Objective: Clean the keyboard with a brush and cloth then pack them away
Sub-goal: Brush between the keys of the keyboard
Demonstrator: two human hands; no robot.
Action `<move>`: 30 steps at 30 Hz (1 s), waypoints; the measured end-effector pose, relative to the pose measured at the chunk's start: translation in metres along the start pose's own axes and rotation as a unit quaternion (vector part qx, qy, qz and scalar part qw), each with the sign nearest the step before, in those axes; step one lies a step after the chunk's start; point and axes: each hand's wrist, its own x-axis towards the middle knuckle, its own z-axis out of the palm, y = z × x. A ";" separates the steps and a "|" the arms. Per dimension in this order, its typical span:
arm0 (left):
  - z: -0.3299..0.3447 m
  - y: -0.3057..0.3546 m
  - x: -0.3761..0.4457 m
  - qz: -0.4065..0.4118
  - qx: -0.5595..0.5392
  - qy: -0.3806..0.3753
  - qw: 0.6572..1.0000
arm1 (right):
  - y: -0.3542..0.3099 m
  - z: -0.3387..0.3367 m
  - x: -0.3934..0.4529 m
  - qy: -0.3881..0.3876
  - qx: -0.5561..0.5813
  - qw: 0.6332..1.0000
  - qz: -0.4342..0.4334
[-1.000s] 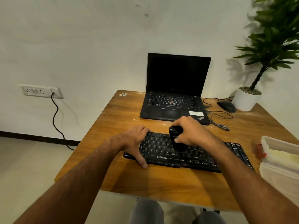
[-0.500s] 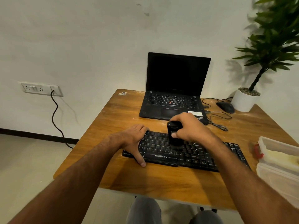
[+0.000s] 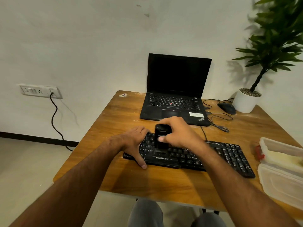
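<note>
A black keyboard [image 3: 226, 154] lies across the wooden table [image 3: 164, 182] in front of me. My right hand [image 3: 178, 133] grips an upright black brush [image 3: 160, 141], whose lower end touches the keys on the keyboard's left half. My left hand [image 3: 136, 141] rests on the keyboard's left end, fingers over its far edge and thumb stretched along the front edge. A clear plastic box [image 3: 282, 151] at the right holds a pale yellow cloth [image 3: 282, 158], with something red [image 3: 259, 153] beside it.
An open black laptop [image 3: 175, 102] stands behind the keyboard. A black mouse [image 3: 227, 108] and loose cables [image 3: 219, 120] lie to its right, next to a white potted plant [image 3: 246, 100]. A clear lid [image 3: 282, 182] lies at the right edge. A wall socket [image 3: 39, 91] is at left.
My right hand has moved the brush a little leftward and away from me over the keys. My left hand has stayed on the keyboard's left end.
</note>
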 end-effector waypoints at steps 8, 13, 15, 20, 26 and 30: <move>0.000 -0.001 0.000 0.005 -0.005 0.004 1.000 | 0.018 -0.005 -0.009 -0.060 -0.076 0.994 0.056; 0.002 -0.003 0.002 0.000 -0.007 0.005 1.000 | -0.003 -0.001 -0.008 0.008 0.044 0.999 -0.018; 0.003 -0.003 0.001 0.004 -0.003 0.005 1.000 | -0.010 0.018 -0.007 -0.001 0.067 0.997 -0.049; 0.001 0.000 -0.001 0.001 -0.005 0.008 1.000 | 0.013 0.015 -0.014 -0.032 -0.010 0.999 0.018; -0.001 0.001 -0.001 -0.002 -0.006 0.002 1.000 | 0.006 -0.004 -0.017 -0.020 0.031 0.999 -0.008; 0.001 -0.001 -0.001 0.002 -0.002 -0.004 1.000 | -0.003 0.029 -0.014 -0.013 0.073 0.996 -0.052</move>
